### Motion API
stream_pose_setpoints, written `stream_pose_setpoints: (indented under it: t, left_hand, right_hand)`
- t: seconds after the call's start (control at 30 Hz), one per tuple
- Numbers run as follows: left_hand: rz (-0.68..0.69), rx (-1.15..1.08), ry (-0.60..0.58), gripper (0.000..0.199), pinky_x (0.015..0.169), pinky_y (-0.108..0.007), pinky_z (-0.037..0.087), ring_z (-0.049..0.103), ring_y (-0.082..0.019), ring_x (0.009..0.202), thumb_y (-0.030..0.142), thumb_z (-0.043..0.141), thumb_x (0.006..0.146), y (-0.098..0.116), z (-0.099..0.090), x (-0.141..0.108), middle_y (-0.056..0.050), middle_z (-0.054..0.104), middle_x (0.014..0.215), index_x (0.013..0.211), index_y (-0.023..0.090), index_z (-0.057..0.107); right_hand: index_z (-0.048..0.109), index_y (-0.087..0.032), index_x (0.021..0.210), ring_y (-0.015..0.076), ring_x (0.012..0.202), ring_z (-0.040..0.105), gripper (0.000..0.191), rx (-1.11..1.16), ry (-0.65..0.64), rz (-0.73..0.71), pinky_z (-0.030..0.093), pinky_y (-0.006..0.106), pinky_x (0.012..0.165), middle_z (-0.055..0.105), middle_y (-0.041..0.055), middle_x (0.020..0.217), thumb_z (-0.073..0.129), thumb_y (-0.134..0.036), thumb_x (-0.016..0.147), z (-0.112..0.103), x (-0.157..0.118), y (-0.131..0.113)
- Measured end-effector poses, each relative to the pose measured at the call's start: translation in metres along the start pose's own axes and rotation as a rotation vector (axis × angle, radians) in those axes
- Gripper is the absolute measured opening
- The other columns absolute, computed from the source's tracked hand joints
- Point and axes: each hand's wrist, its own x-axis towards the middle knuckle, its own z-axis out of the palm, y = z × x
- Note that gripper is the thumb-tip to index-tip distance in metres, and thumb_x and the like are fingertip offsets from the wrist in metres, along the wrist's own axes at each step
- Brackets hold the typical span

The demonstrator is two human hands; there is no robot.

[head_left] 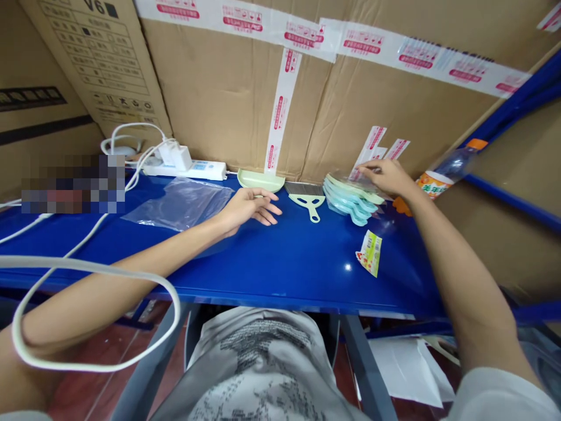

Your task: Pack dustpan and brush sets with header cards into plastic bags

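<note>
My left hand [252,209] hovers over the blue table, its fingers spread and nothing in them. Beyond it, a pale green dustpan [262,181] lies against the cardboard. To the right of that is a small brush [307,202] with dark bristles and a pale green handle. My right hand [388,176] is above a stack of green and light-blue plastic pieces [353,202] in clear wrapping. Its fingertips are pinched together near the top of the stack; what they hold, if anything, is too small to make out. A green and yellow label card [370,252] lies nearer me.
A clear plastic bag [179,204] lies flat at left, before a white power strip [205,169] with plugged-in chargers. A white cable [96,266] loops across the left foreground. An orange-capped bottle [451,166] leans at right. Cardboard [219,105] walls the back.
</note>
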Motion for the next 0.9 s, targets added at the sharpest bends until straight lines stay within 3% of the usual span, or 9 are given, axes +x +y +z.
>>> stream_pose_setpoints:
  t: [0.1,0.2,0.23,0.3,0.37,0.47,0.57,0.7,0.9]
  left_hand:
    - [0.063,0.157,0.025,0.015,0.063,-0.033,0.063,0.081,-0.023,0.067,0.010,0.057,0.100,0.000,-0.007,0.005,-0.015,0.086,0.095,0.107,0.012,0.070]
    - [0.275,0.608,0.123,0.019,0.076,-0.037,0.062,0.081,-0.025,0.075,0.012,0.059,0.096,0.000,-0.026,0.013,-0.013,0.086,0.097,0.106,0.014,0.075]
    - [0.344,0.807,0.162,0.021,0.082,-0.039,0.061,0.081,-0.027,0.081,0.013,0.061,0.095,0.000,-0.033,0.016,-0.012,0.086,0.098,0.105,0.016,0.078]
    - [0.413,1.141,0.204,0.023,0.092,-0.041,0.058,0.080,-0.032,0.095,0.017,0.064,0.094,-0.003,-0.047,0.021,-0.012,0.086,0.102,0.105,0.018,0.083]
    - [0.423,1.312,0.163,0.023,0.096,-0.040,0.056,0.078,-0.034,0.106,0.021,0.064,0.095,-0.007,-0.056,0.026,-0.012,0.086,0.109,0.104,0.021,0.085]
    - [0.451,1.360,0.074,0.023,0.098,-0.039,0.055,0.075,-0.033,0.110,0.028,0.064,0.100,-0.013,-0.061,0.031,-0.013,0.084,0.113,0.100,0.021,0.086]
    - [0.472,1.323,0.048,0.027,0.097,-0.038,0.054,0.074,-0.031,0.106,0.041,0.068,0.101,-0.015,-0.060,0.032,-0.014,0.083,0.114,0.098,0.021,0.086]
    - [0.445,1.340,0.037,0.030,0.087,-0.035,0.051,0.073,-0.027,0.093,0.045,0.070,0.099,-0.009,-0.060,0.030,-0.011,0.083,0.108,0.086,0.021,0.083]
    - [0.420,1.381,0.053,0.057,0.070,-0.033,0.043,0.067,-0.022,0.072,0.051,0.067,0.100,-0.001,-0.060,0.024,-0.011,0.078,0.082,0.051,0.022,0.061]
  right_hand:
    - [0.086,-0.023,0.114,0.0353,0.109,0.078,0.047,-0.031,0.053,-0.077,0.059,0.049,0.099,0.086,0.0118,0.115,0.049,-0.052,0.109,0.001,-0.037,-0.032]
    - [0.084,-0.024,0.113,0.0345,0.114,0.075,0.044,-0.042,0.351,-0.196,0.057,0.050,0.103,0.084,0.0131,0.117,0.045,-0.046,0.113,0.014,-0.071,-0.072]
    - [0.084,-0.023,0.111,0.0338,0.111,0.075,0.044,-0.050,0.389,-0.234,0.057,0.049,0.101,0.083,0.0138,0.113,0.044,-0.044,0.114,0.020,-0.081,-0.085]
    - [0.083,-0.023,0.111,0.0317,0.107,0.076,0.042,-0.073,0.323,-0.328,0.057,0.046,0.096,0.083,0.0132,0.111,0.045,-0.039,0.114,0.031,-0.097,-0.110]
    - [0.083,-0.021,0.119,0.0316,0.111,0.075,0.037,-0.119,0.170,-0.429,0.057,0.045,0.094,0.083,0.0136,0.120,0.048,-0.034,0.113,0.043,-0.106,-0.127]
    - [0.080,-0.016,0.132,0.0345,0.118,0.073,0.037,-0.215,0.006,-0.519,0.055,0.047,0.094,0.079,0.0164,0.136,0.052,-0.028,0.112,0.060,-0.112,-0.137]
    - [0.079,-0.017,0.135,0.0327,0.113,0.073,0.037,-0.241,-0.061,-0.574,0.054,0.045,0.092,0.080,0.0150,0.136,0.054,-0.022,0.109,0.074,-0.112,-0.131]
    - [0.083,-0.020,0.127,0.0275,0.102,0.072,0.038,-0.229,-0.088,-0.597,0.049,0.037,0.081,0.082,0.0132,0.124,0.056,-0.009,0.102,0.081,-0.108,-0.125]
    - [0.083,-0.020,0.124,0.0227,0.087,0.068,0.040,-0.239,-0.073,-0.549,0.036,0.033,0.065,0.077,0.0122,0.111,0.055,-0.006,0.100,0.078,-0.108,-0.127]
